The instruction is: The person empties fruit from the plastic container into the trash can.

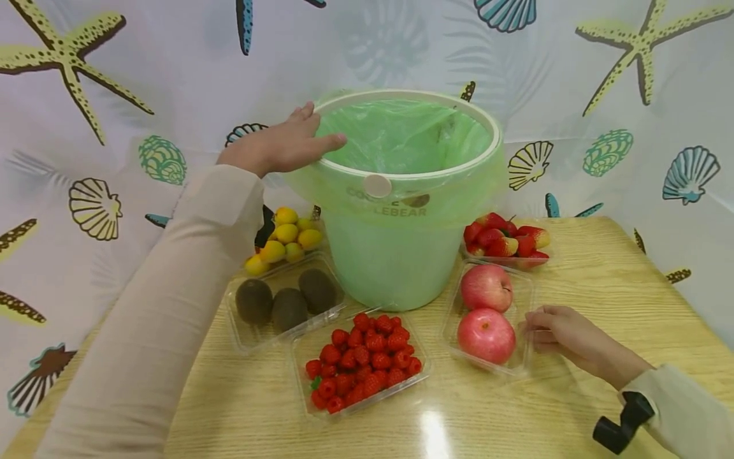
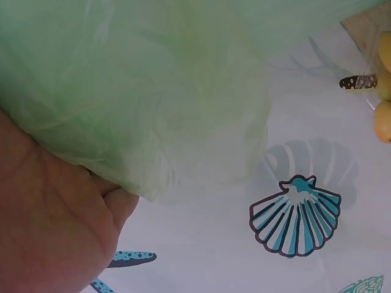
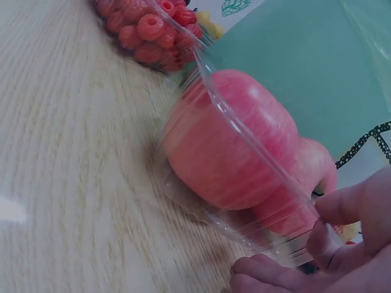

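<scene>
My left hand (image 1: pixel 283 141) rests on the left rim of a green bin (image 1: pixel 395 255), thumb stretched over the opening and fingers extended. In the left wrist view, the palm (image 2: pixel 55 213) lies against the pale green bag (image 2: pixel 153 110) that lines the bin and hangs over its edge. On the right, my right hand (image 1: pixel 573 338) pinches the side edge of a clear plastic box (image 1: pixel 530 325) with two apples (image 1: pixel 486 335) in it. The right wrist view shows the thumb and fingers (image 3: pixel 345 207) at the box's rim, beside the apples (image 3: pixel 232 140).
Raspberries (image 1: pixel 367 360) fill a clear box in front of the bin. Kiwis (image 1: pixel 289 309) sit in another box at left, with small yellow fruits (image 1: pixel 287 236) behind. Strawberries (image 1: pixel 504 239) stand right of the bin. A patterned cloth (image 1: pixel 659 159) hangs behind the wooden table (image 1: pixel 459 421).
</scene>
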A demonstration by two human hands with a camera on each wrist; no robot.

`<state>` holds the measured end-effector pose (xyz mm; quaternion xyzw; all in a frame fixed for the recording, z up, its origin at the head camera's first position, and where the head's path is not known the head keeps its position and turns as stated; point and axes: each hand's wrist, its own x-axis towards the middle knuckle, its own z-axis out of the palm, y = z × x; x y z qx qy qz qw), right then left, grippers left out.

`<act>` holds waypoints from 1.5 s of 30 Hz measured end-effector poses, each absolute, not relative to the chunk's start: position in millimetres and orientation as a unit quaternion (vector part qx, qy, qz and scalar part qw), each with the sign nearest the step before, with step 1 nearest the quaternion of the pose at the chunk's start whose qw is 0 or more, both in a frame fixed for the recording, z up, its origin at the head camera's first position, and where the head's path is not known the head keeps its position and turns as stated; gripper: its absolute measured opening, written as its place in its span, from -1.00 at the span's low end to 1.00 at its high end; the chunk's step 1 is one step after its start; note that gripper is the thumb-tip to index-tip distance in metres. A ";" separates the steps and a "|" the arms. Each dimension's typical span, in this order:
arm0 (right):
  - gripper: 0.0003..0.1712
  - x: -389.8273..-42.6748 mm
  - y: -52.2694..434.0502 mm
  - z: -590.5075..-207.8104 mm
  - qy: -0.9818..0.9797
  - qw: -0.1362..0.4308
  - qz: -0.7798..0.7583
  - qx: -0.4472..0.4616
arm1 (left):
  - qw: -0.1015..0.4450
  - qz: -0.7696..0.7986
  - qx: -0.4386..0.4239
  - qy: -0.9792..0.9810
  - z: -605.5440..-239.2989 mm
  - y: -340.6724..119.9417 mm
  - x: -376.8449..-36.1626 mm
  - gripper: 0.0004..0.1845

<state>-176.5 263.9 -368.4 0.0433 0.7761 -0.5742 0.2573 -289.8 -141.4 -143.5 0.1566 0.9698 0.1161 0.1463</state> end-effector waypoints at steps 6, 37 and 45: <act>-0.84 -176.3 264.4 -370.3 0.668 0.280 -0.686 0.066 | 0.151 0.120 0.150 0.970 -144.4 -144.6 -289.4 -0.10; -0.67 -175.5 263.2 -379.9 0.569 0.279 -0.767 0.098 | 0.146 0.119 0.151 0.970 -144.6 -146.4 -286.9 -0.20; -0.80 -176.4 266.8 -376.3 0.565 0.272 -0.770 0.112 | 0.144 0.112 0.148 0.972 -143.8 -146.0 -285.7 -0.18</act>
